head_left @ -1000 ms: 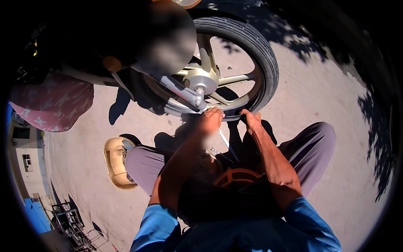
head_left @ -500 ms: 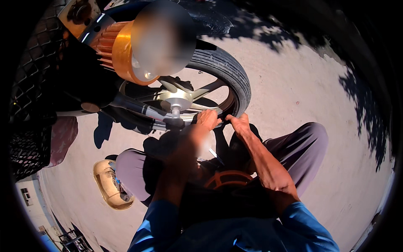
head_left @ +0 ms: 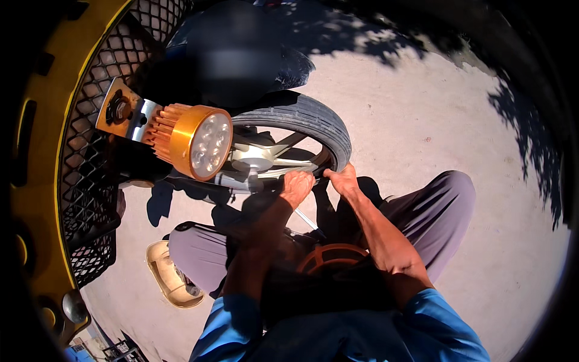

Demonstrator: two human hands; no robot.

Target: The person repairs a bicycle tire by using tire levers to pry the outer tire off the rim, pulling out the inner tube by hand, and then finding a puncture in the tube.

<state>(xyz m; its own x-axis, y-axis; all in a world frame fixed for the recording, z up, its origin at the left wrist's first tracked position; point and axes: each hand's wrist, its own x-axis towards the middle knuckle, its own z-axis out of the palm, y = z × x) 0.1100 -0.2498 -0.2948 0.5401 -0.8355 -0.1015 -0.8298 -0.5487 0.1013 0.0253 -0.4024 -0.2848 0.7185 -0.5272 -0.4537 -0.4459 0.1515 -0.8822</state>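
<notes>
A motorcycle wheel with a black tire (head_left: 313, 117) and pale spokes (head_left: 286, 146) stands in front of me. My left hand (head_left: 298, 187) is closed at the near edge of the wheel, its fingers bent over the tire and rim. Close beside it on the right, my right hand (head_left: 342, 180) grips the tire's side, thumb pressed toward the dark gap between tire and rim. What lies under the fingers is hidden. Below my left hand, a thin silver rod (head_left: 307, 219) slants down; I cannot tell whether that hand touches it.
An orange-gold round lamp (head_left: 201, 142) on a bracket juts out at the upper left, before a black mesh basket (head_left: 90, 175) and a yellow frame (head_left: 45, 145). Beside my left knee sits a tan tray (head_left: 172, 277) with small items. An orange ring-shaped seat (head_left: 329, 256) shows between my legs.
The view has shifted, so the lamp appears lower and more of the mesh basket and yellow frame shows. Both hands stay at nearly the same place on the tire.
</notes>
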